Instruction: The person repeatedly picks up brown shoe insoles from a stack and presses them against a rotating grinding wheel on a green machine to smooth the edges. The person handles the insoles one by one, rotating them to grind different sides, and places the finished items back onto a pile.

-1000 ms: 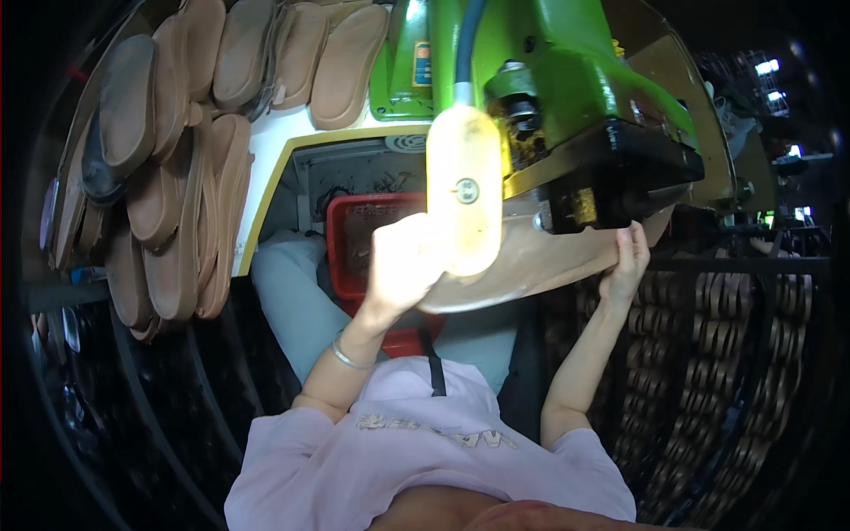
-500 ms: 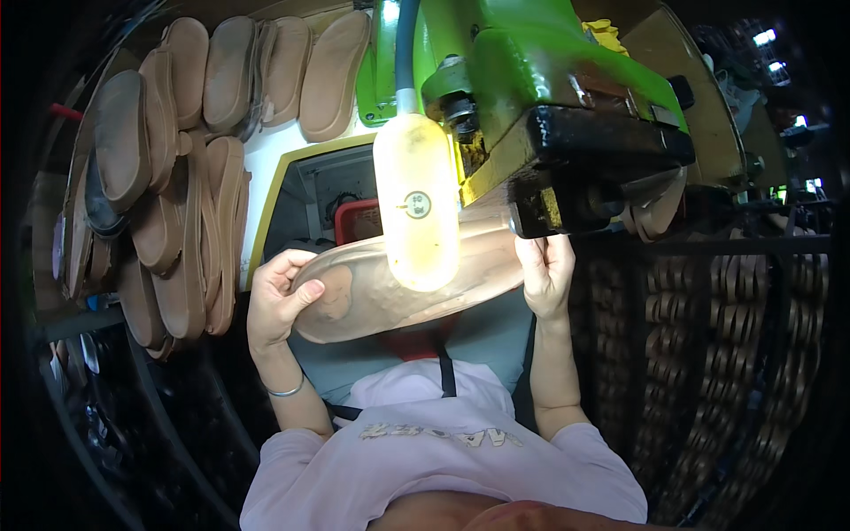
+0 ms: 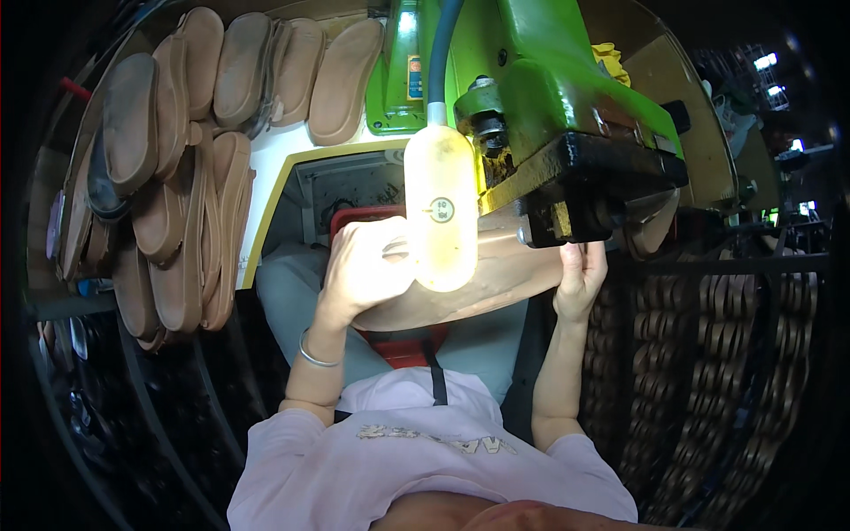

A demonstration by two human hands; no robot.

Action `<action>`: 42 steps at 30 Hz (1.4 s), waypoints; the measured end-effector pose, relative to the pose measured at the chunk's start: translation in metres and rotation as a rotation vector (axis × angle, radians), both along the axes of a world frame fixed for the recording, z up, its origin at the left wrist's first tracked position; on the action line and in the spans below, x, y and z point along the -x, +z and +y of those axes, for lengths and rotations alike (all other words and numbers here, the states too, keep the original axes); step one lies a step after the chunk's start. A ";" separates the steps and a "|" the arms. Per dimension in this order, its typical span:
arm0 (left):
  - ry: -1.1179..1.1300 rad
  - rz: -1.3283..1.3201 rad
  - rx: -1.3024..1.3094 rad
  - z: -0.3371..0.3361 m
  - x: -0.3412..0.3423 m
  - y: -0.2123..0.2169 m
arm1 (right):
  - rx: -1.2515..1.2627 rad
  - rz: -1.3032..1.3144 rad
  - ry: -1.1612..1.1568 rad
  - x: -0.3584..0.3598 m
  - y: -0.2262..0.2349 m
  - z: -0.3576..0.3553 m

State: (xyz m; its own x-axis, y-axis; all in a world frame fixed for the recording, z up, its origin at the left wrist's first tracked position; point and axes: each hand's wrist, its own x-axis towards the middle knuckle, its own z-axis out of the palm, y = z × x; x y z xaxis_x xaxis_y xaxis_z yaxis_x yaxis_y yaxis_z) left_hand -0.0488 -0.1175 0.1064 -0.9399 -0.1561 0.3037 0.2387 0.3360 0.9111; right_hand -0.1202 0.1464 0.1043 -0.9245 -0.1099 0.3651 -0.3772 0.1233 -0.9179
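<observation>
A tan shoe sole (image 3: 509, 270) lies across in front of me, its far right part under the black head of a green machine (image 3: 567, 97). My left hand (image 3: 367, 270) is closed at the sole's left part, with fingers curled and the fingertips partly behind the glowing lamp. At the other end my right hand (image 3: 580, 274) pinches the sole's edge, thumb up, just below the machine head. The lit oval lamp (image 3: 441, 239) hangs on a grey hose and covers the middle of the sole.
Several tan soles (image 3: 181, 212) are heaped in a cardboard box (image 3: 80, 150) at the left, and others lie along the back. Below the machine, a red basket (image 3: 354, 215) sits inside a yellow-edged opening. Racks packed with soles (image 3: 726, 354) stand at the right.
My left hand has moved right along the sole, from its left end to beside the lamp. The right hand and the sole have shifted a little right as well.
</observation>
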 end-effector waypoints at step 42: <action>0.196 -0.247 -0.035 -0.012 -0.111 -0.051 | -0.017 -0.212 0.316 -0.018 -0.013 -0.058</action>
State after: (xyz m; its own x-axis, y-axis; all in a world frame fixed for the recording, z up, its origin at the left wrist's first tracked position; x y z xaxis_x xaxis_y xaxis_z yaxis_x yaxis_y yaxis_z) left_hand 0.0623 -0.1300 0.0551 -0.9354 -0.3481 0.0618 -0.0572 0.3215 0.9452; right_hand -0.1023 0.0887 0.0915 -0.8987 -0.4061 0.1652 -0.2013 0.0475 -0.9784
